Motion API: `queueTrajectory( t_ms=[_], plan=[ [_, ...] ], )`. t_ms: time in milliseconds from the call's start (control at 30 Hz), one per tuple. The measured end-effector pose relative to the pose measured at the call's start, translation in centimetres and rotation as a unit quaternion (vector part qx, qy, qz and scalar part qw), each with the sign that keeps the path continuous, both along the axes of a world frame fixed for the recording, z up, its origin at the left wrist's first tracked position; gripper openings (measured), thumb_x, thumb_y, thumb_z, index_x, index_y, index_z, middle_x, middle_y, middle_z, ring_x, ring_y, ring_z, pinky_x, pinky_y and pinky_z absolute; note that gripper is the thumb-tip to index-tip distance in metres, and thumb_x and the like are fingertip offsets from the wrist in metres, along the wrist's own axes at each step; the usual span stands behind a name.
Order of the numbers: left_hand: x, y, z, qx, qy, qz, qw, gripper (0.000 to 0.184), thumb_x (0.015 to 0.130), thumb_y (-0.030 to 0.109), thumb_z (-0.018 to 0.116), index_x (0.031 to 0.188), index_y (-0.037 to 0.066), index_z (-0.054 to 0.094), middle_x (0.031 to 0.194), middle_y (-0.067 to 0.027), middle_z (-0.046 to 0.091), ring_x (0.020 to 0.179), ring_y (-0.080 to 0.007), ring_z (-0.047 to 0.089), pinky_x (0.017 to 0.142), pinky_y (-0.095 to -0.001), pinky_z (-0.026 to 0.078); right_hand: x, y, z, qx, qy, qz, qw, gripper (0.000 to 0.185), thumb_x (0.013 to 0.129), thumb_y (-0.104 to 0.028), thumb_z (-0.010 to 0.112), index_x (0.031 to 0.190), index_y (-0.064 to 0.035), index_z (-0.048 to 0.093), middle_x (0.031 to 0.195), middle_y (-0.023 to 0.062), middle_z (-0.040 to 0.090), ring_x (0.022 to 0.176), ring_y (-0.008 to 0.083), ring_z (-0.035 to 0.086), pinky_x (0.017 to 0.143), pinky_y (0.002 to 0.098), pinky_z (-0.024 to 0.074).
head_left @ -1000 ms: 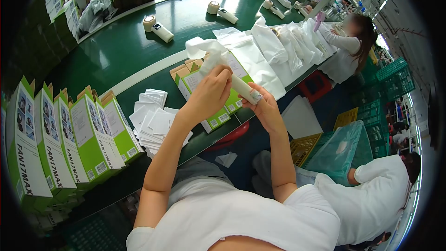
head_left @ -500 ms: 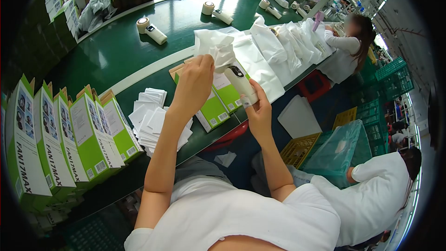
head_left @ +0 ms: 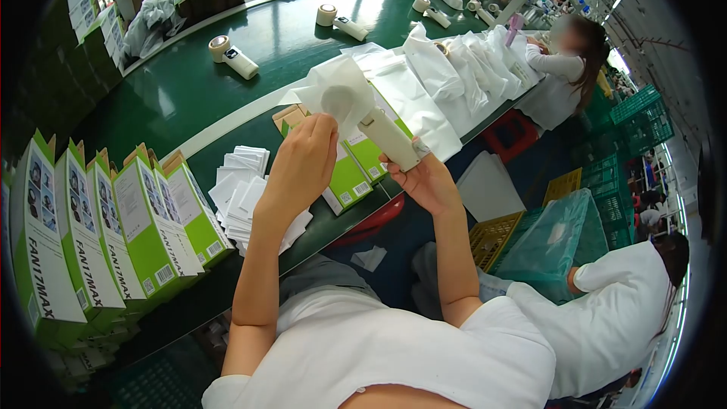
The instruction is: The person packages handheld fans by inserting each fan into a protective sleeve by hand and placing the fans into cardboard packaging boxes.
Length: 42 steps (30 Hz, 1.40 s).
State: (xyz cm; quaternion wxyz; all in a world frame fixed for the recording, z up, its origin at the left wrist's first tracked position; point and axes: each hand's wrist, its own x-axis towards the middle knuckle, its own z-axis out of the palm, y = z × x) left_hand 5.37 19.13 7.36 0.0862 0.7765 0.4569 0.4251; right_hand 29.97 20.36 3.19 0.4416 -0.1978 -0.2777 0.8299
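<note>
A cream handheld fan (head_left: 389, 139) slants across the middle of the view, its handle bare. Its round head sits inside a thin white bag (head_left: 312, 89) and shows through it. The handle's lower end is held by the fingers of my right hand (head_left: 430, 182). My left hand (head_left: 305, 157) is closed in a pinch on the bag's edge, beside the fan head. Underneath the fan lie green and white boxes (head_left: 350, 183), partly hidden by my hands. A pile of white cards (head_left: 244, 191) rests left of my left forearm.
Green FAN17MAX boxes (head_left: 140, 227) stand in a row at the left. More fans (head_left: 241, 63) lie on the green conveyor (head_left: 182, 98). White bags (head_left: 432, 68) overlap along the table at right. A co-worker (head_left: 564, 68) sits beyond; another person bends beside a teal-lined crate (head_left: 556, 231).
The fan has turned over, from its display side to a plain side, and its head now shows inside the bag. My left hand has moved slightly down and left. Conveyor fans have shifted left.
</note>
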Motion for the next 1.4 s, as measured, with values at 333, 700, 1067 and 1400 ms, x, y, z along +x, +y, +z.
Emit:
queueTrajectory(
  t_ms=[333,700,1067,1400],
  plan=[
    [3.2,1.4,0.5,-0.029,-0.037,-0.033,0.998,0.009,0.088,0.002,0.051,0.090,0.002,0.043,0.086,-0.0130,0.054,0.069,-0.0250,0.053,0.067,-0.0335,0.046,-5.8,-2.8,2.0,0.401,-0.567,-0.292,0.658,0.065,0.082,-0.002,0.060,0.138,-0.0006,0.026,0.116,0.0191,0.054,0.097,0.0273,0.058,0.089,0.0336,0.0452],
    [4.3,0.6,-0.6,-0.037,-0.240,-0.117,0.963,0.012,0.087,-0.003,0.046,0.096,0.003,0.041,0.115,-0.0145,0.055,0.084,-0.0252,0.053,0.077,-0.0330,0.045,-5.7,-2.8,1.4,0.380,-0.579,-0.242,0.679,0.075,0.072,0.009,0.059,0.139,-0.0023,0.025,0.123,0.0182,0.048,0.108,0.0340,0.051,0.087,0.0381,0.0456],
    [9.9,-3.0,-1.7,-0.072,-0.214,-0.271,0.936,0.024,0.083,-0.005,0.047,0.106,0.000,0.044,0.119,-0.0177,0.053,0.100,-0.0350,0.054,0.090,-0.0408,0.042,-4.7,0.3,-1.7,0.229,-0.441,-0.219,0.840,0.061,0.084,-0.012,0.059,0.138,-0.0028,0.031,0.119,0.0154,0.051,0.098,0.0275,0.056,0.080,0.0332,0.0509],
    [9.2,-2.1,-1.5,0.038,-0.117,-0.203,0.971,0.019,0.085,-0.002,0.047,0.103,0.002,0.048,0.114,-0.0130,0.054,0.101,-0.0289,0.053,0.087,-0.0344,0.044,2.4,11.9,-2.6,0.232,-0.131,-0.175,0.948,0.032,0.090,-0.017,0.053,0.120,-0.0051,0.053,0.101,0.0087,0.061,0.085,0.0241,0.061,0.070,0.0275,0.0521]
  ],
)
